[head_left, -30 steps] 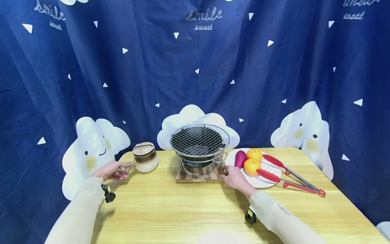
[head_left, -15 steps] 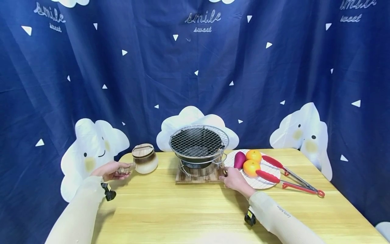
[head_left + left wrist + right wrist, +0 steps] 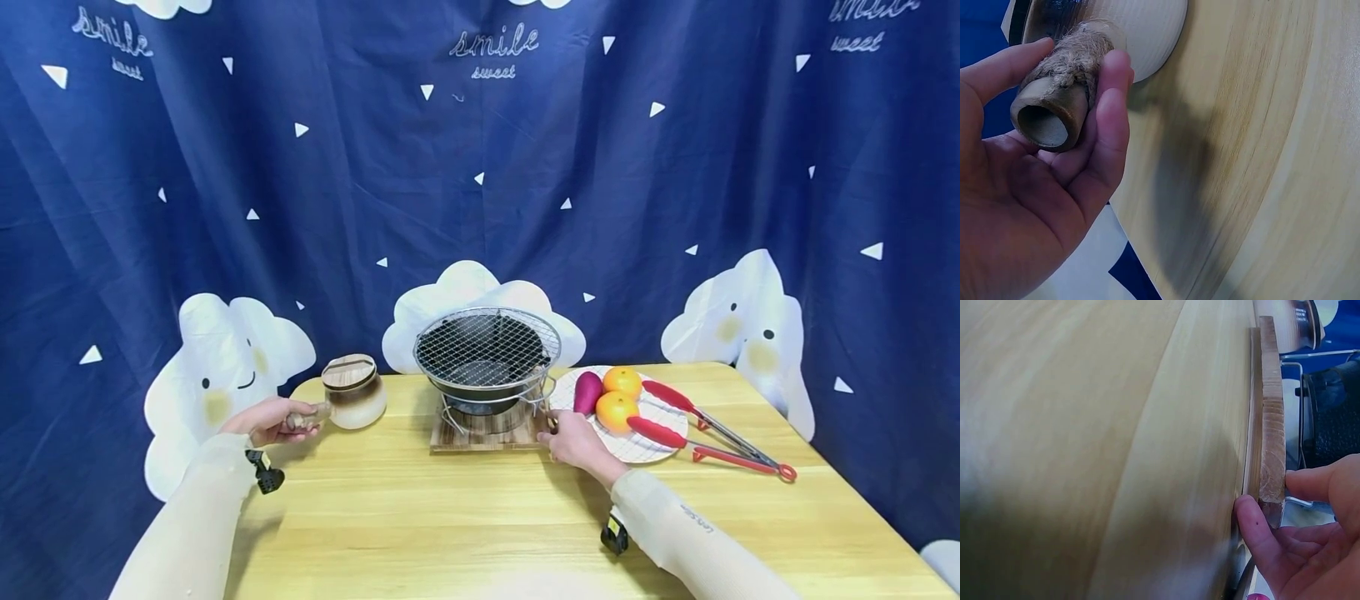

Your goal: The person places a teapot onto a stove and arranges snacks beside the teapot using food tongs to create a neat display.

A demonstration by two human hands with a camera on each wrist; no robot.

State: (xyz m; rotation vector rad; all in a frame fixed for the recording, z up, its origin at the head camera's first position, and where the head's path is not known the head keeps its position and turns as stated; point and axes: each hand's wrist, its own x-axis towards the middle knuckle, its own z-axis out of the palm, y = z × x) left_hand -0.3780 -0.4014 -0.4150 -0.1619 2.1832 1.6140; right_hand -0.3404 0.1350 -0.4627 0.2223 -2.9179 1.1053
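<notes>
On the left, my left hand (image 3: 272, 421) holds the twine-wrapped hollow handle (image 3: 1063, 94) of a small cream-and-brown ceramic pot (image 3: 358, 406), thumb on one side and fingers curled round the other. A wooden lid (image 3: 349, 372) covers the pot. My right hand (image 3: 576, 442) pinches the near right corner of a wooden board (image 3: 487, 444), its thumb on the upper face and a finger at the lower edge in the right wrist view. A small black tabletop grill (image 3: 480, 392) stands on this board, topped by a round wire mesh (image 3: 489, 346).
To the right, a white checked plate (image 3: 651, 452) bears a purple eggplant-like item (image 3: 588, 392) and two oranges (image 3: 617, 412). Red-tipped tongs (image 3: 738, 457) lie across the plate and wooden table (image 3: 450, 517). A blue curtain (image 3: 360, 167) hangs behind.
</notes>
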